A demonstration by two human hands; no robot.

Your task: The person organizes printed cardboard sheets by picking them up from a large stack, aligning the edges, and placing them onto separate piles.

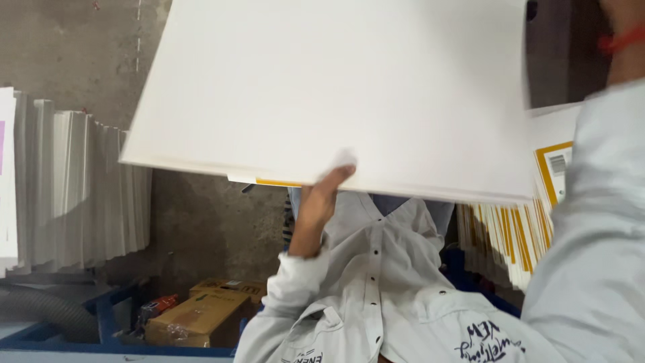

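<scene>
Rough concrete floor (201, 222), left hand (321, 202) gripping flat white sheets (336, 87)

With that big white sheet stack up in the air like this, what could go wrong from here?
1. The large stack of flat white sheets appears propped at its lower edge by the left hand alone; it may tip or fan apart.
2. One yellow-edged sheet already pokes out underneath and could slip free.
3. The right hand is hidden behind the raised pale sleeve, so its grip cannot be checked, and the stack blocks the view ahead.
</scene>
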